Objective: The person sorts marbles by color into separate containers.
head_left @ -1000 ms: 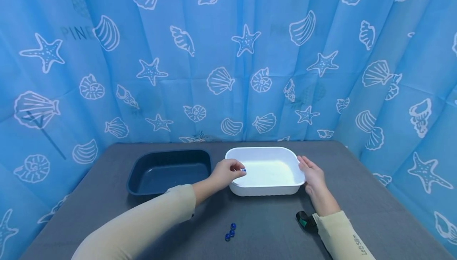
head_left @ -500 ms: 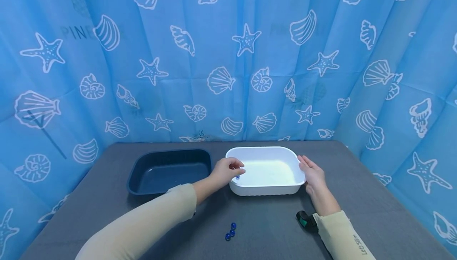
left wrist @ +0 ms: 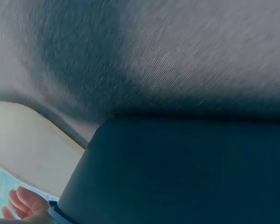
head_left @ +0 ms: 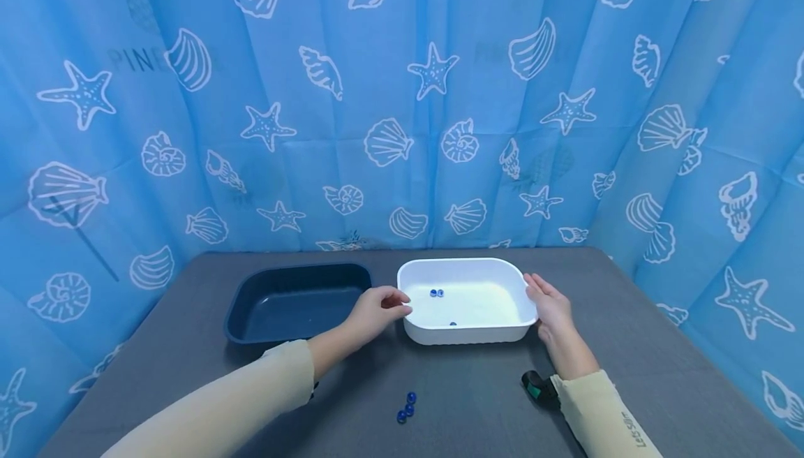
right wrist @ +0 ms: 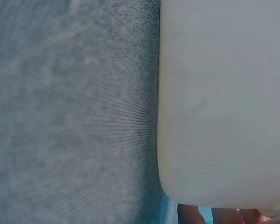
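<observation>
My left hand hovers at the left end of a white basin, thumb and fingers loosely bent, apart, with nothing between them. Its fingers also show low in the left wrist view, past the dark basin's wall. Inside the white basin lie a pair of blue marbles and a single marble by the front wall. My right hand rests against the basin's right end, fingers fairly straight along the rim. Fingers peek out beyond the white wall in the right wrist view. Whether the thumb hooks over the rim is unclear.
Three more blue marbles sit together on the grey cloth-covered table in front. A dark blue basin stands left of the white one. A black strap device is at the right wrist. Behind hangs a blue curtain.
My left hand has let go of a blue marble inside the white basin and drawn back left to its rim. Three marbles now show inside. The right hand stays put.
</observation>
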### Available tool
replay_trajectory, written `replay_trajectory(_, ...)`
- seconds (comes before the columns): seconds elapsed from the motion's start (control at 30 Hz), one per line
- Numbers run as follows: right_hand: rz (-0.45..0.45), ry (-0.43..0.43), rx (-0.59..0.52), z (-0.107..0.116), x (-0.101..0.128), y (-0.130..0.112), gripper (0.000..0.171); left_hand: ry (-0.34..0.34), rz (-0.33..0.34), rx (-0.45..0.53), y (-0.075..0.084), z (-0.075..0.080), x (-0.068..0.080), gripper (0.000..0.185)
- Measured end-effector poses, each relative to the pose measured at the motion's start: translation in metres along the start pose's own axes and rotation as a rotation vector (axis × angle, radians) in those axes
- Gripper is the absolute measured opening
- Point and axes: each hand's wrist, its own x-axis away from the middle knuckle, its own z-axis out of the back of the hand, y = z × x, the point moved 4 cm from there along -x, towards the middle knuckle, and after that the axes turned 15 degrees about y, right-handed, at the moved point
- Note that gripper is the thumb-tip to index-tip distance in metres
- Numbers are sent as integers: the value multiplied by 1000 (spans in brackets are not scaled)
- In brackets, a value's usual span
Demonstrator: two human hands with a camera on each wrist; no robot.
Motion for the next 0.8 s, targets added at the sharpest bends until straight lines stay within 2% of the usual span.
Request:
replay_trajectory(0.37,-12,52,-1,0,-2,0,49,-118,-44,47,-6,11,24,21)
replay_trajectory(0.8,-17,19,0,-1,-1,0,51,-318,-39,22,-22,10,45,19)
